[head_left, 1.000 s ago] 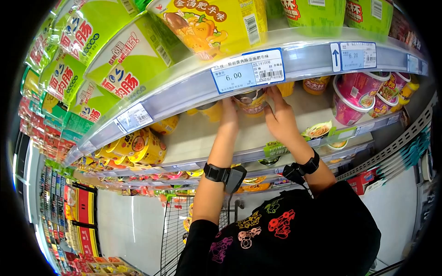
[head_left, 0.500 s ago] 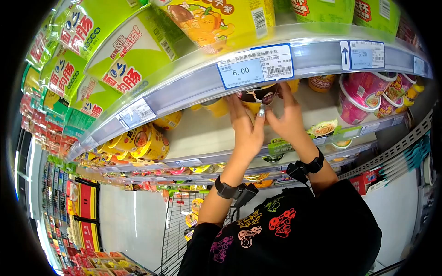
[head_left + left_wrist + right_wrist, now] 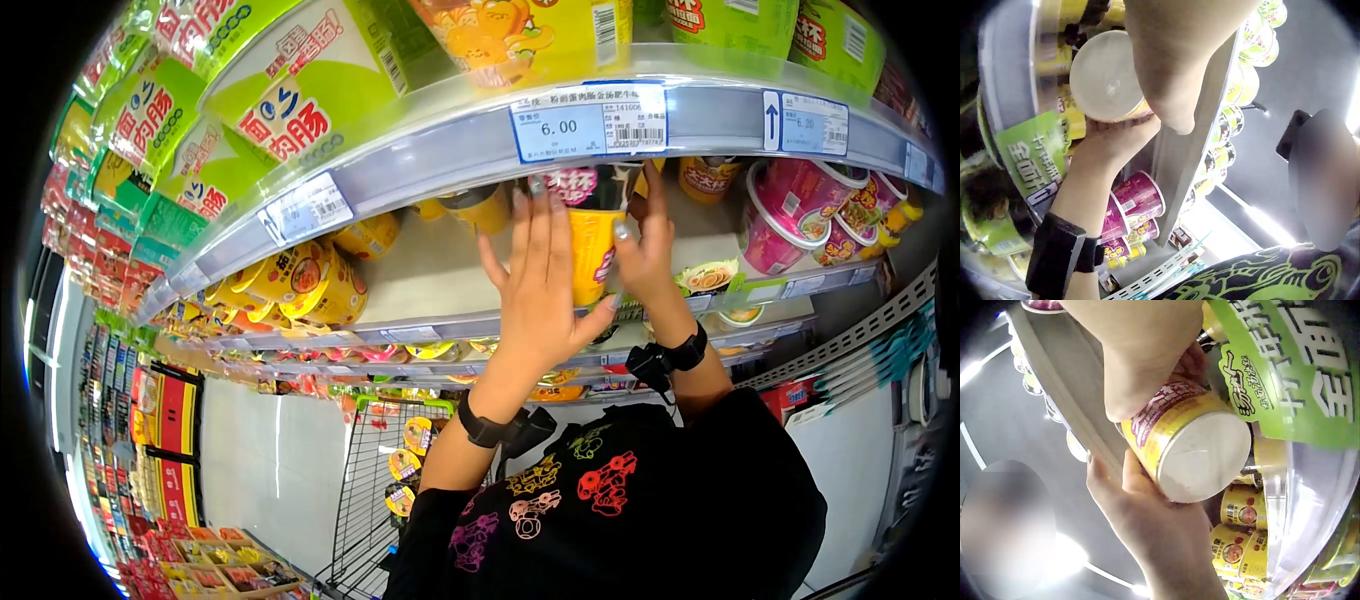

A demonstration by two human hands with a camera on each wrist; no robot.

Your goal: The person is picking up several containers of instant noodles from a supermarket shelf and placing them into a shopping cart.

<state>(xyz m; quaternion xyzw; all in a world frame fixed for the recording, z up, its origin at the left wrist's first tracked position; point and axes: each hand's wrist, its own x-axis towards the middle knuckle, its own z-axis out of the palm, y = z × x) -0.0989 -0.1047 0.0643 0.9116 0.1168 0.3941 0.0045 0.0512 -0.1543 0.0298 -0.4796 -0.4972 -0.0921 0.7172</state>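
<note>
Glossy round yellow cup (image 3: 592, 250), left hand (image 3: 540, 290) straight-fingered against its side, right hand (image 3: 648, 258) holding it in a curved grip

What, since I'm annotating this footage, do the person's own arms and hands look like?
The left hand and right hand are bare, some nails looking silvery. Each wrist wears a black strap carrying a boxy black device. The short black sleeves leave the forearms uncovered.
</note>
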